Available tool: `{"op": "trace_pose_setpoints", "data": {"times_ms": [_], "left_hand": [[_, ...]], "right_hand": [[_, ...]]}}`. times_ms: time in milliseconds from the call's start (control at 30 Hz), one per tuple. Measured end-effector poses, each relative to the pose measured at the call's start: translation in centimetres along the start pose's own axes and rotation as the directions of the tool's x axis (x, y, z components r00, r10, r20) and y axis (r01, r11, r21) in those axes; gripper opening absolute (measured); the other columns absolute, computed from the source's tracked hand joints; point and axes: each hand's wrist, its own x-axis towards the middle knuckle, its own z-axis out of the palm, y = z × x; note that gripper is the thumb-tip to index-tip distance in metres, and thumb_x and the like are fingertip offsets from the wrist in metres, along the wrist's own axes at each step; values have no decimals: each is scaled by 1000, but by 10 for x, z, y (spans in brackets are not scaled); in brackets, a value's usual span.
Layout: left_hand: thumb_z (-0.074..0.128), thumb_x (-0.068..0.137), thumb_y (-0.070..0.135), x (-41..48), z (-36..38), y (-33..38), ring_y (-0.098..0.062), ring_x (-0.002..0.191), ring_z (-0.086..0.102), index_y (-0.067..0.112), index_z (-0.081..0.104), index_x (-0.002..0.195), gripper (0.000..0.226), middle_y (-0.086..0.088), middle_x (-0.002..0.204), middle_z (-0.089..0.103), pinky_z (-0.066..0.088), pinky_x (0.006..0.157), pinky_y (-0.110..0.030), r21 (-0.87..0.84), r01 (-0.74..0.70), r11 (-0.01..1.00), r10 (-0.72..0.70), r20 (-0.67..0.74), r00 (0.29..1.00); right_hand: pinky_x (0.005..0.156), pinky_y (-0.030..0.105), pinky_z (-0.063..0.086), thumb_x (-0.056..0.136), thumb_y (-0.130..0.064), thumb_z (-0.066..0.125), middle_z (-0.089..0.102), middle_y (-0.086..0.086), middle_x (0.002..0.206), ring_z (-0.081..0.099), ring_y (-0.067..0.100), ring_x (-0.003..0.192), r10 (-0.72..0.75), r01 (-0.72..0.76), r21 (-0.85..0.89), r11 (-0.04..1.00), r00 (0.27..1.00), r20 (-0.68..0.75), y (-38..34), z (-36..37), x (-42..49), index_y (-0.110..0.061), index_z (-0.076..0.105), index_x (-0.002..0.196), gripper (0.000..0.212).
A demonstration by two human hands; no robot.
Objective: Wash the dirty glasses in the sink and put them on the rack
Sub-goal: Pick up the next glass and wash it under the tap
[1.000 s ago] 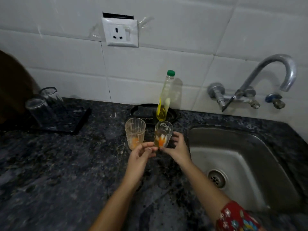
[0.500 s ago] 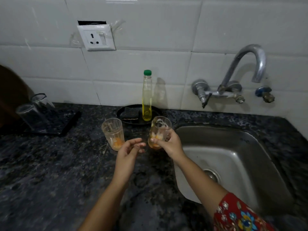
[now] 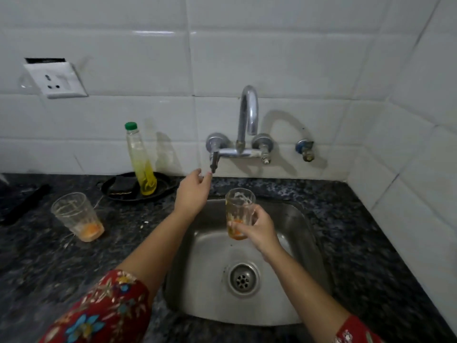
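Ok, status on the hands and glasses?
Right hand holds dirty glass over sink. Left hand open, at tap lever. Second glass on counter.

The light is dim and soft. The curved chrome tap point(image 3: 248, 112) throws a grey shadow to the right on the glossy white wall tiles point(image 3: 296, 58), which carry small glare. Edges bend and blur slightly.

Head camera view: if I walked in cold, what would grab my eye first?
Probably the dirty glass with orange dregs, held upright in the right hand over the steel sink. Next, the left hand, open, reaching toward the tap lever on the white tiled wall. A second dirty glass stands on the dark counter to the left.
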Motion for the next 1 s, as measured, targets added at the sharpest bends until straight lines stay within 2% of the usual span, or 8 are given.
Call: {"op": "trace_pose_setpoints", "data": {"times_ms": [100, 267, 500, 633, 800, 900, 967, 1000], "left_hand": [[42, 100, 39, 17, 20, 23, -33, 95, 63, 6, 60, 105, 38, -10, 88, 64, 40, 69, -34, 154, -88, 984, 84, 28, 996], [30, 99, 56, 41, 34, 34, -29, 67, 56, 6, 54, 72, 62, -14, 74, 61, 35, 54, -33, 318, -50, 947, 63, -31, 998], [19, 104, 49, 69, 25, 39, -31, 85, 61, -1, 64, 105, 67, -17, 96, 68, 44, 71, -38, 497, -6, 868, -40, 82, 996], [35, 103, 16, 72, 27, 32, -35, 104, 62, 1, 35, 140, 39, -20, 117, 63, 48, 81, -39, 440, 40, 897, -89, 91, 992], [22, 103, 48, 76, 21, 18, -33, 83, 67, 3, 59, 94, 59, -17, 91, 70, 56, 79, -43, 16, 238, 971, -237, 164, 957], [30, 100, 54, 52, 21, 2, -27, 89, 60, 12, 62, 93, 54, -15, 104, 68, 49, 80, -38, -44, 242, 969, -213, 343, 915], [51, 97, 20, 29, 23, -18, -21, 106, 58, 13, 52, 129, 33, -12, 128, 61, 47, 76, -31, -76, 212, 974, -125, 601, 790], [59, 88, 4, 19, 26, -29, -21, 112, 58, 16, 42, 140, 57, -11, 133, 58, 49, 78, -29, -140, 199, 970, -43, 707, 705]], "right_hand": [[82, 31, 54, 62, -18, 87, 68, -1, 100, 65, 14, 93, 4, -4, 15, 1000, 1000, 3, -5, -14, 5, -18, 57, 111, 57], [74, 24, 52, 61, -19, 88, 68, 1, 102, 65, 15, 92, 8, -8, 3, 1000, 1000, -15, -5, -26, 11, -19, 56, 110, 58], [72, 22, 50, 64, -22, 87, 64, -2, 104, 61, 14, 95, 22, -21, -43, 999, 1000, 9, -8, -34, 8, -26, 52, 107, 55], [71, 19, 49, 66, -22, 85, 64, -5, 102, 61, 10, 92, 23, -22, -52, 998, 999, 23, -13, -32, 8, -26, 51, 109, 55], [86, 31, 54, 65, -22, 86, 66, -3, 103, 63, 14, 96, 29, -29, -41, 999, 999, 15, -16, -26, 12, -25, 52, 107, 53], [89, 36, 54, 64, -21, 86, 68, 0, 105, 65, 15, 96, 20, -20, -8, 1000, 1000, 15, -13, -23, 16, -21, 56, 105, 51], [89, 38, 54, 66, -14, 85, 68, 3, 106, 65, 17, 97, 31, -33, 50, 998, 999, 43, -12, -21, 17, -22, 55, 104, 49], [89, 38, 53, 67, -9, 83, 68, 3, 106, 65, 19, 98, 35, -42, 94, 995, 997, 76, -13, -20, 17, -23, 54, 103, 48]]}}
